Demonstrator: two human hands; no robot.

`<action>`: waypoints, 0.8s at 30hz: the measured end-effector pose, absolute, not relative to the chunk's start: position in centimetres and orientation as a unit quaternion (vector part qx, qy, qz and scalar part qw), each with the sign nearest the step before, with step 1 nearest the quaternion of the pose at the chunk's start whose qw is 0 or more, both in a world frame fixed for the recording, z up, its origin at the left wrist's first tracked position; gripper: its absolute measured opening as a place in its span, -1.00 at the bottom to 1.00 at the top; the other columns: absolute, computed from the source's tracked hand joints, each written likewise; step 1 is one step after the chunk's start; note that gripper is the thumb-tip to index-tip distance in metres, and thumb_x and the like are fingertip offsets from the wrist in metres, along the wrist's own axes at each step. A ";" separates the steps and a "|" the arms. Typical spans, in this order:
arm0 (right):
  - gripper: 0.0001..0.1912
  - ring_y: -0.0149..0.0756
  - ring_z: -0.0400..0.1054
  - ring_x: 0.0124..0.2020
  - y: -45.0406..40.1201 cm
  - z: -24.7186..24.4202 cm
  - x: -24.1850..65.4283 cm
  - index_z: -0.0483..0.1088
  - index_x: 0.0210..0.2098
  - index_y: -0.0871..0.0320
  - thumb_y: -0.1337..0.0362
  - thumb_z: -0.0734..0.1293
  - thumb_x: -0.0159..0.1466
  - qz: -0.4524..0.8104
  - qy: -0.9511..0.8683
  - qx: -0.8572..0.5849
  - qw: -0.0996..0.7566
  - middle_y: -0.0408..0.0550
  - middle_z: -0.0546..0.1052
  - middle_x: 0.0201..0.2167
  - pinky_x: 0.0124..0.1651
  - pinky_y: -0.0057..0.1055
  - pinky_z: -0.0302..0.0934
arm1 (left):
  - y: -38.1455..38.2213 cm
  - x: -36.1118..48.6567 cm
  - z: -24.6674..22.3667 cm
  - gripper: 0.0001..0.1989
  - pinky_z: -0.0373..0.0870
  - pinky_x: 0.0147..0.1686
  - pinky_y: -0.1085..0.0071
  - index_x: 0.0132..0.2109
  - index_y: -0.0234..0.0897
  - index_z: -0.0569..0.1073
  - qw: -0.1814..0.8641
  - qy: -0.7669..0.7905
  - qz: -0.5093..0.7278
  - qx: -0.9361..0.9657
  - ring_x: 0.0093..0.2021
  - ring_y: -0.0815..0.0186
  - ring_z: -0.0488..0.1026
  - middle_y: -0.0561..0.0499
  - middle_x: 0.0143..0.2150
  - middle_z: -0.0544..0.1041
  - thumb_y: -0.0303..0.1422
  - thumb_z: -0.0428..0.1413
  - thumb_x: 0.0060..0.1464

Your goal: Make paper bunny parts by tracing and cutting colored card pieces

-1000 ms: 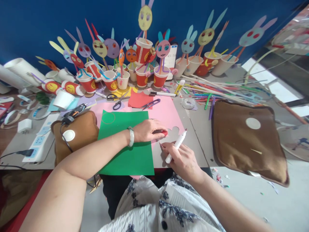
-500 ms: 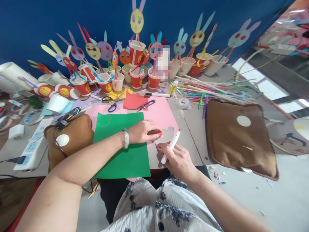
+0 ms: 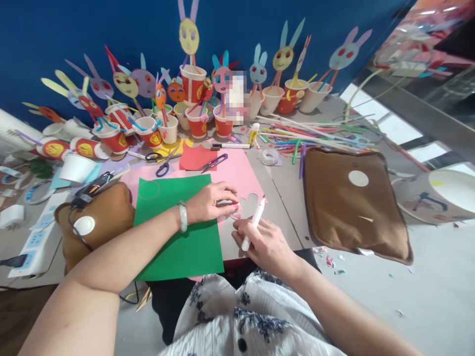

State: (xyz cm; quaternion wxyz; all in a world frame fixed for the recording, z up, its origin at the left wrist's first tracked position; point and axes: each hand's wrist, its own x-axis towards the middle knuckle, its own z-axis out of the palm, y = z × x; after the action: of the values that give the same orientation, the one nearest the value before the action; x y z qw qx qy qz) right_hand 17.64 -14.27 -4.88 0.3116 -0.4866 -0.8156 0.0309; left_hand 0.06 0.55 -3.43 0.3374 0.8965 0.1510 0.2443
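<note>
Paper rabbit figures (image 3: pixel 189 37), seemingly finished, line the counter's (image 3: pixel 291 217) back edge. At its front edge, the green sheet's (image 3: pixel 181 257) drawn circle (image 3: pixel 149 189) remains uncut; the pink sheet (image 3: pixel 241 173) shows cutouts. The right hand (image 3: pixel 267 242) grips a white marker (image 3: pixel 254 223); the left hand's (image 3: pixel 208 200) narrow pinch hides its contents.

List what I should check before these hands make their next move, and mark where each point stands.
1. White marker secure in the right hand: ok, gripped, dark end pointing up and away.
2. Left hand settled: ok, it rests over the right edge of the green sheet.
3. What the left fingers pinch, if anything: cannot tell, too small.
4. Green sheet fully on the table: not ok, its near edge appears to overhang.
5. Drawn circle uncovered: ok.
6. Scissors clear of both hands: ok, lying beyond the green sheet.
</note>
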 end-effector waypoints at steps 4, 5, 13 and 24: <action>-0.93 -0.32 0.43 -0.39 -14.3 -4.4 18.2 0.34 -0.18 0.12 0.38 0.27 0.35 0.064 -0.791 -0.484 0.368 -0.06 0.58 -0.37 -0.31 -0.40 0.26 | 0.6 0.0 -3.6 -0.87 0.43 0.06 0.25 -0.15 -0.27 0.62 0.330 0.168 0.234 0.899 0.00 0.24 0.52 -0.12 -0.01 0.55 -0.34 0.23 0.17; -0.91 -0.32 0.45 -0.38 -14.4 -4.2 18.4 0.34 -0.15 0.12 0.39 0.27 0.36 0.066 -0.782 -0.484 0.387 -0.05 0.59 -0.36 -0.30 -0.40 0.29 | 0.6 0.0 -3.6 -0.87 0.43 0.07 0.24 -0.16 -0.26 0.62 0.330 0.173 0.231 0.899 0.01 0.24 0.52 -0.12 0.00 0.54 -0.34 0.23 0.17; -0.62 -0.27 0.44 -0.45 -15.1 -2.5 19.6 0.28 0.19 0.12 0.25 0.17 0.42 0.047 -0.765 -0.456 0.452 -0.03 0.57 -0.37 -0.35 -0.32 0.34 | 0.9 0.0 -3.7 -0.88 0.42 0.06 0.23 -0.18 -0.25 0.64 0.333 0.176 0.229 0.897 -0.02 0.23 0.51 -0.10 -0.03 0.53 -0.36 0.26 0.12; -0.89 -0.30 0.47 -0.49 -14.9 -2.6 18.6 0.42 -0.20 0.08 0.37 0.35 0.28 -0.016 -0.698 -0.555 0.452 -0.07 0.57 -0.44 -0.39 -0.37 0.37 | 1.0 -0.2 -3.5 -0.88 0.37 0.08 0.20 -0.18 -0.22 0.64 0.284 0.174 0.203 0.921 0.00 0.21 0.49 -0.10 -0.01 0.52 -0.33 0.25 0.15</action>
State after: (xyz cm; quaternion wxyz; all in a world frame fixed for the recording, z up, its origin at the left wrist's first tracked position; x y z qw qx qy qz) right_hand 18.60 -14.92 -2.62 0.4516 -0.5555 -0.6980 -0.0158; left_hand -0.16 0.97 -3.48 0.2839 0.9207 0.1744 0.2030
